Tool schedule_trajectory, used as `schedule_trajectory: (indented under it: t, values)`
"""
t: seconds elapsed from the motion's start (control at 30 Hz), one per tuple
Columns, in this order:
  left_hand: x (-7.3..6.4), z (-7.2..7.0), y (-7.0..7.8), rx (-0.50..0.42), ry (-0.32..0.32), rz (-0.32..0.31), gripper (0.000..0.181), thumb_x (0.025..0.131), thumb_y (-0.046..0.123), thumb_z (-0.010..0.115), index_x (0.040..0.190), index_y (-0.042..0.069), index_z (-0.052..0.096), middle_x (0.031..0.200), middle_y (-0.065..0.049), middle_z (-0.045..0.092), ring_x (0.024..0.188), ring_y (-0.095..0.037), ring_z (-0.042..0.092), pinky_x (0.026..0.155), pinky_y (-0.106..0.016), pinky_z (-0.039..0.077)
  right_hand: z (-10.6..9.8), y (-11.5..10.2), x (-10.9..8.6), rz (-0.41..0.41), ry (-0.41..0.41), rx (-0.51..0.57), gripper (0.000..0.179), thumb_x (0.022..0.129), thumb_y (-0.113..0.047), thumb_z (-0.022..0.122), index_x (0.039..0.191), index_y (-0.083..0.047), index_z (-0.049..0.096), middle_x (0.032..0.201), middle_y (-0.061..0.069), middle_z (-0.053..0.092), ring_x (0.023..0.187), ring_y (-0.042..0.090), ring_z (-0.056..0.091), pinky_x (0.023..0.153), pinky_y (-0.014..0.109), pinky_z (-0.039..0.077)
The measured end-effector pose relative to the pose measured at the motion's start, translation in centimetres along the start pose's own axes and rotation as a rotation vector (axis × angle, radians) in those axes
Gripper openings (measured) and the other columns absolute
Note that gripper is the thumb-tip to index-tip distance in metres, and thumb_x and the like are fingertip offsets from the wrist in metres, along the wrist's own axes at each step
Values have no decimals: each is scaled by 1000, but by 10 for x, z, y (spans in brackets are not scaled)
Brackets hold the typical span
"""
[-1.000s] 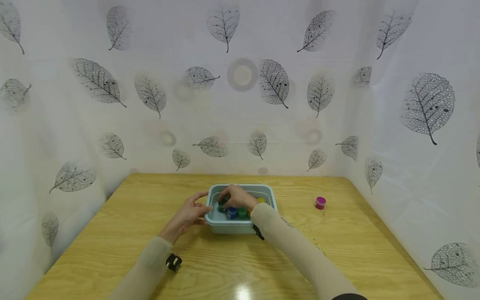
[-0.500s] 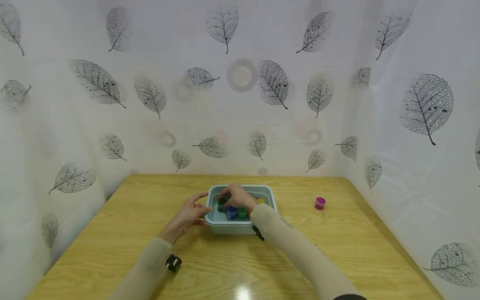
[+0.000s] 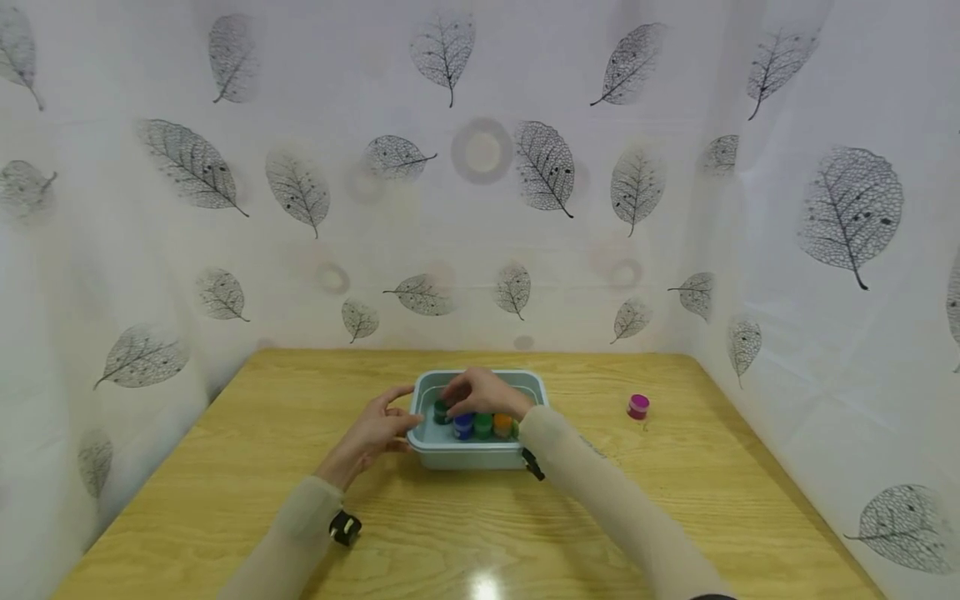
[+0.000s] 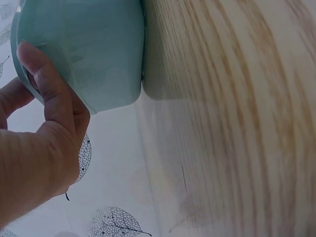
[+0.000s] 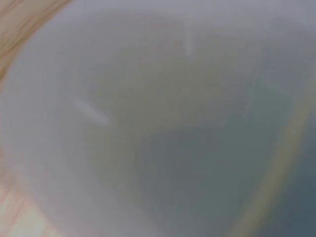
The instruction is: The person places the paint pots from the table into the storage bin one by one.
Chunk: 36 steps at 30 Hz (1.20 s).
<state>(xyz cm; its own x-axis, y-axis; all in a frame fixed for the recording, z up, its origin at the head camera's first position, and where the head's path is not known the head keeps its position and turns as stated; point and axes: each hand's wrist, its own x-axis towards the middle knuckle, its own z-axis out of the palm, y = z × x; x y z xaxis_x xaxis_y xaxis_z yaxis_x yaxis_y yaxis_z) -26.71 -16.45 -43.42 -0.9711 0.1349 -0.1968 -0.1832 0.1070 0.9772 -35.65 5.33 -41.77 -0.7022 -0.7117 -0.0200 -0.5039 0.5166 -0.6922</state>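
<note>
In the head view a pale blue-green plastic bin stands on the table. My left hand grips its left end; the left wrist view shows fingers at the rim and outer wall. My right hand reaches inside, thumb and fingers apart, just right of a dark green jar standing at the bin's left. In a row in front are a blue jar, a green jar and an orange jar. My right hand and forearm hide the bin's right part. Blur fills the right wrist view.
A magenta jar stands on the wooden table, right of the bin. A white curtain with leaf prints surrounds the table at the back and sides.
My right hand has shifted a little to the right, off the dark green jar, which stays at the bin's left. The orange jar has come into fuller view. My left hand keeps its grip.
</note>
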Motion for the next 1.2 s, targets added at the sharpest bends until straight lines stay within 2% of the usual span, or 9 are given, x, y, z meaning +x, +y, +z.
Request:
schedule_trajectory:
  t: [0.33,0.53,0.8,0.97,1.07,1.2]
  values:
    - [0,-4,-4,-23,15,-3,66,92,8,66,150,17,35,99,-17,63,72,-17,64,58,-27,57,-5,-9,-20,-33,-53,31,31,91,-20,71,118,-5,69,114,6,72,99,12,67,89,26,55]
    - [-1,-5,-4,-33,20,-5,66,92,8,66,150,16,35,96,-15,63,72,-17,64,57,-26,57,-9,-4,-31,-24,-37,63,31,92,-21,69,119,-5,69,114,6,72,99,13,67,90,29,55]
    - [-2,-4,-4,-30,20,-4,65,91,8,67,149,16,38,92,-14,62,70,-17,64,57,-28,57,-30,19,-46,0,-12,104,29,94,-26,67,117,-9,71,109,1,72,86,15,66,75,29,57]
    - [-1,-2,-2,-20,21,0,64,92,8,67,148,17,38,92,-14,62,70,-17,63,57,-28,57,-43,27,-55,50,23,168,31,94,-27,66,117,-6,70,105,12,71,74,17,59,65,27,53]
    - [0,-1,-1,-19,23,0,64,92,8,67,148,17,39,91,-13,61,70,-17,63,57,-27,57,-47,33,-60,65,64,210,34,94,-28,67,117,-4,69,102,20,70,64,15,53,56,24,47]
    - [0,0,0,-17,18,-4,64,91,9,67,148,17,39,91,-12,61,70,-17,63,57,-28,57,-50,44,-70,94,136,285,38,92,-31,69,117,-2,69,101,28,67,58,10,45,50,20,39]
